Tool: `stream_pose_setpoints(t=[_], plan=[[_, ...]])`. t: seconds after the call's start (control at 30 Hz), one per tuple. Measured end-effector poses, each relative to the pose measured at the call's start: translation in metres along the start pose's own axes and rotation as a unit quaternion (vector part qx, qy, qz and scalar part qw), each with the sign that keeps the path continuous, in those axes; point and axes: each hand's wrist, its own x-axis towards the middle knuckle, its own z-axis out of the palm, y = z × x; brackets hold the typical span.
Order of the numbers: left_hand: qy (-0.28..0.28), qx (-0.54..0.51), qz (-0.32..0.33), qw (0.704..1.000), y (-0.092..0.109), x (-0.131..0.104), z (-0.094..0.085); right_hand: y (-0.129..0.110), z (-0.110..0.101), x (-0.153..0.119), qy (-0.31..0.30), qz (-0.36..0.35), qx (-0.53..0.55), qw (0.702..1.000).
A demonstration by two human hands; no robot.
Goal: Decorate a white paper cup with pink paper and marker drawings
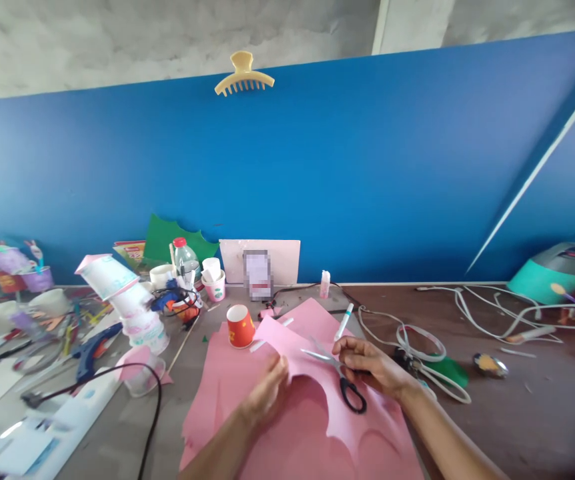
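My right hand (370,365) grips black-handled scissors (340,377), whose open blades bite into a pink paper sheet (287,350). My left hand (267,393) pinches the lifted near edge of that same sheet. More pink sheets (227,393) lie flat underneath on the table. A red paper cup (240,326) stands upright just beyond the paper, to the left of the scissors. A white pen (343,322) lies past my right hand.
White cables (467,310) and a green scrap (447,370) lie to the right, a teal appliance (555,270) at far right. Left holds stacked paper cups (127,303), a blue glue gun (95,347), a water bottle (183,257) and a black cord (155,407). A blue wall rises behind.
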Motion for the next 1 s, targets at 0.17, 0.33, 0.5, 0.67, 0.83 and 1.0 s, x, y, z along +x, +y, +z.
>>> stream_pose_setpoints(t=[0.17, 0.33, 0.5, 0.67, 0.83, 1.0], plan=[[-0.122, -0.118, -0.093, 0.981, 0.007, -0.002, 0.009, 0.003, 0.000, -0.002, -0.021, 0.028, -0.022, 0.999], [-0.037, -0.114, -0.121, 0.985, -0.001, 0.003, 0.011, 0.005, -0.006, 0.000, -0.032, 0.020, -0.021, 0.999], [-0.009, -0.102, -0.109, 0.989, -0.006, 0.005, 0.009, 0.003, -0.013, 0.002, 0.045, -0.020, 0.036, 0.998], [-0.024, -0.130, -0.068, 0.989, -0.007, 0.006, 0.009, -0.003, -0.019, -0.002, 0.107, -0.043, 0.061, 0.991], [-0.020, -0.136, -0.064, 0.988, -0.005, 0.007, 0.010, -0.004, -0.020, -0.005, 0.045, -0.004, 0.020, 0.999], [-0.014, -0.128, -0.071, 0.989, -0.007, 0.007, 0.009, 0.002, -0.019, -0.006, -0.028, 0.034, -0.012, 0.999]])
